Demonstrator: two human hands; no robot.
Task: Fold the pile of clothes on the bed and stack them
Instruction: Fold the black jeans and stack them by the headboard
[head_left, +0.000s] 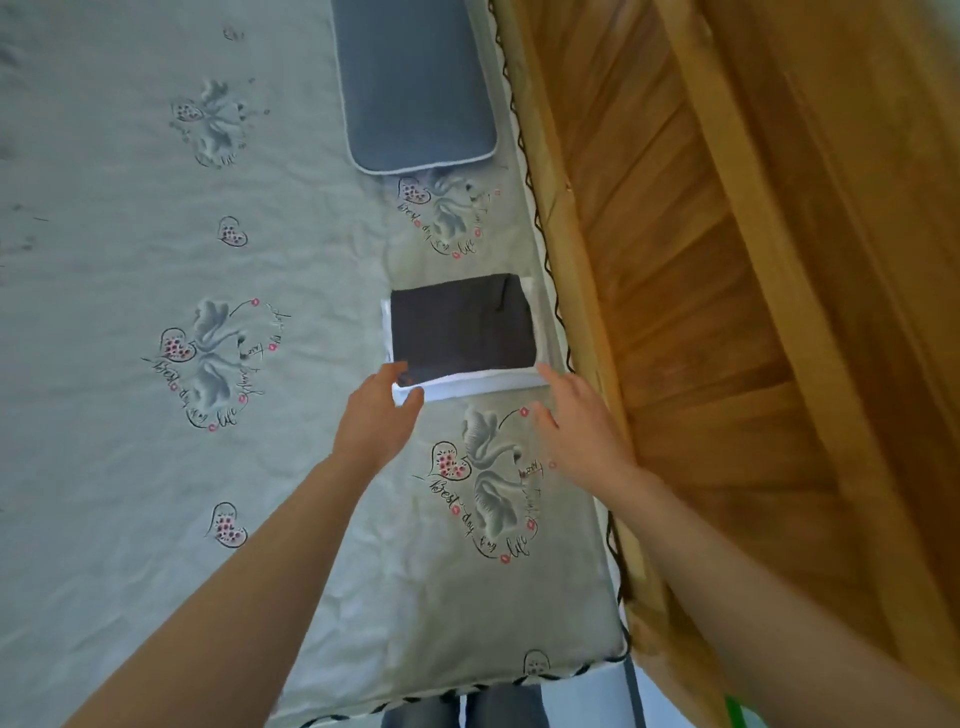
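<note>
Small stack of folded clothes sits near the right edge of the bed: a dark grey folded garment (462, 322) lies on top of a white folded garment (483, 383), whose edges show at the left, right and near sides. Bedsheet (130, 260) is pale green, printed with swans and hearts. Left hand (376, 410) is at the near-left corner of the stack, thumb and fingers curled round the corner, pinching the white layer. Right hand (576, 431) is at the near-right corner, fingers straight and spread, fingertips just touching the white edge. Blue-grey pillow (413, 83) lies farther up the bed. Wooden headboard panel (727, 260) runs along the right.
</note>
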